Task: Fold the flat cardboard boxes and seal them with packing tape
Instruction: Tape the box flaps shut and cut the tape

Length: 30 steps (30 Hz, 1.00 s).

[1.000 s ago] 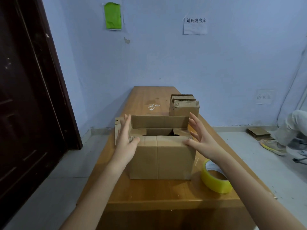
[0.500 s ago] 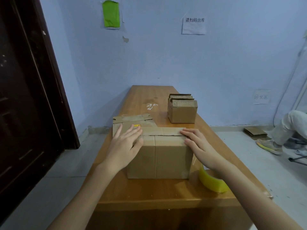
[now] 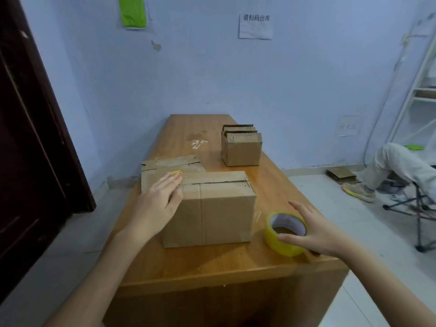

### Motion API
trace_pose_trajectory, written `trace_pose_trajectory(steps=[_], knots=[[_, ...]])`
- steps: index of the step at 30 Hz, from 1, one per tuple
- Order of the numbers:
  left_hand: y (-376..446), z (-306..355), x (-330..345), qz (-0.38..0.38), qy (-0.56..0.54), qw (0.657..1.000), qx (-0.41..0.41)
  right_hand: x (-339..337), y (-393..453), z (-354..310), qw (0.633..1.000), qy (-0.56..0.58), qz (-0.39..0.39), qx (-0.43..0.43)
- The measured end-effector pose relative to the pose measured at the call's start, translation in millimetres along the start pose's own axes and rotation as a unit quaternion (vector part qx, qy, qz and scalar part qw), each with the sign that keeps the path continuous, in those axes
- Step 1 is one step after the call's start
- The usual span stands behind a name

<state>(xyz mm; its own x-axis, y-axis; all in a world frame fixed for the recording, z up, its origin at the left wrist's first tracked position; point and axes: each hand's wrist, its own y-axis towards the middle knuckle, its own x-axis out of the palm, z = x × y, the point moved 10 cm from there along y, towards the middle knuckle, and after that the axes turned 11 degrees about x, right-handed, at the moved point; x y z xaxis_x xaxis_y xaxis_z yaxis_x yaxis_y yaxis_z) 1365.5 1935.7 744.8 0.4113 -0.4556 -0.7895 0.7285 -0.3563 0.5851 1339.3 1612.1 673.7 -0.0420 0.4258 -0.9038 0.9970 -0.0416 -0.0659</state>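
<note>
A brown cardboard box stands on the wooden table with its top flaps folded down and an untaped seam running across the top. My left hand presses flat on the box's top left corner, fingers straight. A yellow roll of packing tape lies flat on the table just right of the box. My right hand is spread over the roll's right side. Its thumb lies across the near rim and its fingers are extended behind the roll.
A stack of flat cardboard boxes sits at the table's far right. Another flattened carton lies behind the box on the left. A dark door is on the left. A seated person's legs and a folding stool are on the right.
Both hands pushed the top flaps down shut. My right hand then left the box top and moved right and toward me onto the tape roll; my left hand stays on the box.
</note>
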Motion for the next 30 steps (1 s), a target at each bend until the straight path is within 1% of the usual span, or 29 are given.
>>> trace_pose_trajectory(steps=[4,7,9,12,14,16,19,21,23,26,27,30], knots=[[1,0,0,0.006,-0.007,1.0,-0.004,11,-1,3,1.0,0.008,-0.004,-0.008],[1,-1,-1,0.004,-0.006,1.0,-0.007,15,4,3,0.999,0.028,0.009,-0.022],[0,-2,0,-0.008,0.005,1.0,-0.007,12,6,5,0.992,0.123,0.012,-0.027],[0,-1,0,-0.031,0.025,0.999,-0.006,-10,8,6,0.959,0.279,0.039,-0.033],[0,4,-2,-0.038,0.047,0.998,0.004,-35,9,-2,0.938,0.337,0.062,-0.043],[1,8,-3,-0.047,0.067,0.997,0.013,-62,10,-22,0.922,0.377,0.066,-0.062],[5,12,-4,-0.044,0.067,0.997,0.011,-92,12,-76,0.908,0.403,0.034,-0.111],[5,9,-5,-0.022,0.036,0.999,0.0,-94,18,-121,0.901,0.41,-0.002,-0.144],[3,4,-4,0.011,-0.041,0.999,-0.028,-81,27,-164,0.893,0.412,-0.049,-0.173],[1,-7,-5,0.066,-0.157,0.983,-0.07,-46,40,-212,0.879,0.419,-0.123,-0.191],[1,-9,-6,0.084,-0.176,0.978,-0.078,-35,44,-222,0.876,0.421,-0.141,-0.188],[-1,-22,0,0.098,-0.245,0.957,-0.12,-12,54,-230,0.866,0.435,-0.179,-0.173]])
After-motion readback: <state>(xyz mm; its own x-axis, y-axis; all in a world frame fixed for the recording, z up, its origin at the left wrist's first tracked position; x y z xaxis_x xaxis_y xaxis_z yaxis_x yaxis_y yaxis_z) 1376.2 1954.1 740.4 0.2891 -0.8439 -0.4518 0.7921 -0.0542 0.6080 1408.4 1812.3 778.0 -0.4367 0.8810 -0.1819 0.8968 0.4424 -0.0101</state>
